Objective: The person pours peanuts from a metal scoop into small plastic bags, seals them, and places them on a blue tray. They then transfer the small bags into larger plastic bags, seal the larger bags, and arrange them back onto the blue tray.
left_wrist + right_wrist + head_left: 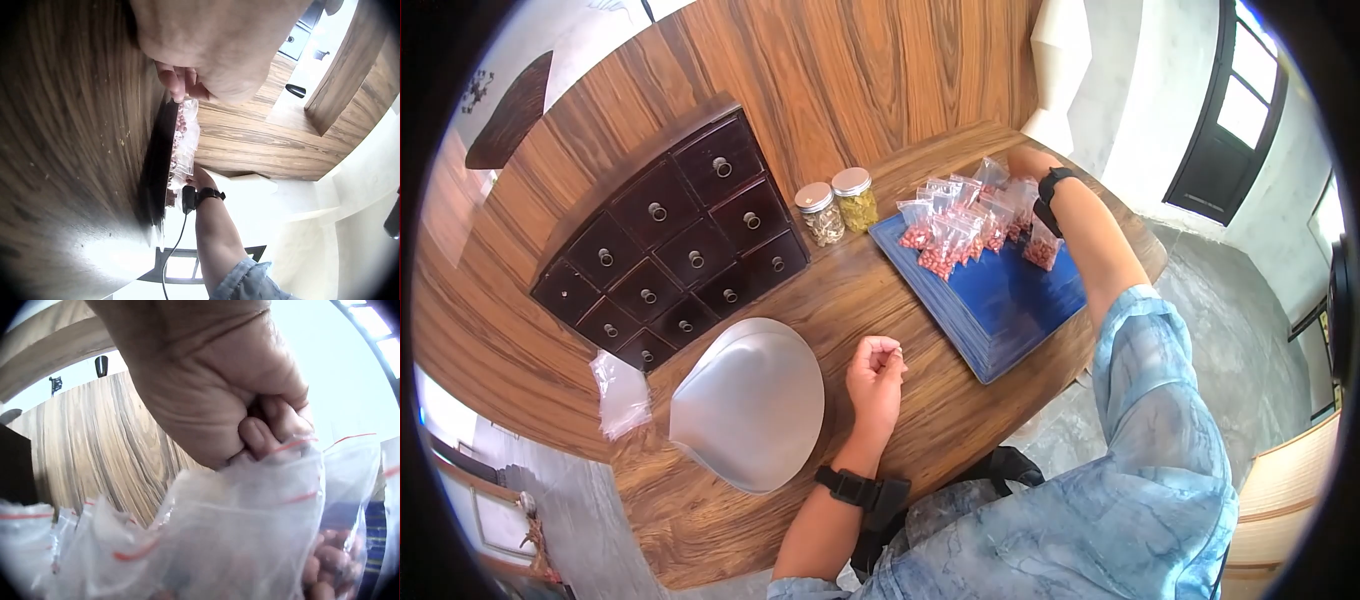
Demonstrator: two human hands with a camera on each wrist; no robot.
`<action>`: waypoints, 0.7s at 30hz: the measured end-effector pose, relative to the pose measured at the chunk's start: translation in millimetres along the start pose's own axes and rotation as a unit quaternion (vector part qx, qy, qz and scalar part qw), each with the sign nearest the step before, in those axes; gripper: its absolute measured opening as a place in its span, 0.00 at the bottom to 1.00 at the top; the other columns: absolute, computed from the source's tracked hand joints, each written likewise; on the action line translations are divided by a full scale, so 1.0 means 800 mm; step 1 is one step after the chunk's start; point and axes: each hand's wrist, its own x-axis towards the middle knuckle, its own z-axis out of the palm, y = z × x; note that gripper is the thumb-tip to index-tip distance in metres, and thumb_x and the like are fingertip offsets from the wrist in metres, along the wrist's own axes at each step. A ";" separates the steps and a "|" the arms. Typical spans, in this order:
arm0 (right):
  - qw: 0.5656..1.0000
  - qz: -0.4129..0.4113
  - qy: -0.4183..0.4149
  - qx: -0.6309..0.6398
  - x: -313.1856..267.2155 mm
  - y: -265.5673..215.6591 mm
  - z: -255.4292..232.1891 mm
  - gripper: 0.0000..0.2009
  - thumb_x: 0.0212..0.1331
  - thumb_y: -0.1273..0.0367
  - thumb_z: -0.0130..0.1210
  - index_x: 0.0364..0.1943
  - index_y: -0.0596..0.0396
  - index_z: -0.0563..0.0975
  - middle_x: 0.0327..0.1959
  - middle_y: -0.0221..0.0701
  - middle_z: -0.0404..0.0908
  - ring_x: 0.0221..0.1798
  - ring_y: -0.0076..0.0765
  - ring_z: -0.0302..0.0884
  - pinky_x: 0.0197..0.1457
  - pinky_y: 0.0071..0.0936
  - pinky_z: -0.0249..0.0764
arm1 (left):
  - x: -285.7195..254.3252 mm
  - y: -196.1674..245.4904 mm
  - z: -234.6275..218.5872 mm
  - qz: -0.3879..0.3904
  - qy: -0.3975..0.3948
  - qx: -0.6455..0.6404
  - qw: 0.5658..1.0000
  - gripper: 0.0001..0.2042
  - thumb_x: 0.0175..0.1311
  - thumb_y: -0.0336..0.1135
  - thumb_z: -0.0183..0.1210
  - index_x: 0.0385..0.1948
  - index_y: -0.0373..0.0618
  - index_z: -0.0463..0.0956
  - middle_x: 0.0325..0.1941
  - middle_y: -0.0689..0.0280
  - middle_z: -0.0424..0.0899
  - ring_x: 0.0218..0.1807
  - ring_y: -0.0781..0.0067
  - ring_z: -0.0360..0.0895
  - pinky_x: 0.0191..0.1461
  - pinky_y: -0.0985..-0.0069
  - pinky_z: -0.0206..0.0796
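Observation:
Over the far right end of the blue tray point(1010, 310), my right hand point(1030, 163) pinches the top of a clear zip-lock bag of peanuts with curled fingers. The right wrist view shows that bag point(244, 519) spread below the fingers point(259, 434), another bag of reddish peanuts point(334, 556) beside it. Several similar bags point(950, 240) stand crowded on the tray's far half, and a single bag point(1041, 248) sits apart near the right forearm. My left hand point(874, 380) is by the tray's left side, fingers loosely curled, nothing seen in it.
A round silvery metal scoop-like pan point(750, 400) lies left of my left hand. Behind it stands a dark cabinet of small drawers point(685, 230). Two lidded jars point(855, 203) are between cabinet and tray. Empty plastic bags point(620, 395) hang at the table's left edge.

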 end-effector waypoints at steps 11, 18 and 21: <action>0.997 -0.025 0.044 0.050 -0.025 0.007 -0.115 0.12 0.55 0.66 0.54 0.37 0.60 0.78 0.37 0.45 0.81 0.44 0.54 0.77 0.45 0.43 0.73 | -0.001 0.001 -0.001 -0.009 0.000 0.019 1.000 0.04 0.60 0.21 0.52 0.33 0.42 0.72 0.28 0.70 0.76 0.26 0.84 0.73 0.26 0.86 0.62; 0.989 -0.112 0.038 0.093 -0.057 -0.029 -0.155 0.11 0.54 0.67 0.54 0.36 0.61 0.77 0.35 0.47 0.80 0.42 0.55 0.77 0.41 0.42 0.72 | -0.003 -0.002 -0.003 0.002 0.000 -0.006 1.000 0.05 0.60 0.20 0.52 0.33 0.42 0.72 0.30 0.70 0.76 0.26 0.83 0.73 0.26 0.86 0.62; 0.992 -0.087 0.044 0.075 -0.051 -0.032 -0.155 0.11 0.54 0.67 0.54 0.37 0.61 0.77 0.36 0.47 0.80 0.42 0.55 0.77 0.42 0.43 0.72 | -0.004 -0.003 -0.004 0.002 0.001 -0.015 1.000 0.05 0.60 0.20 0.52 0.33 0.43 0.72 0.29 0.70 0.76 0.26 0.84 0.72 0.26 0.86 0.62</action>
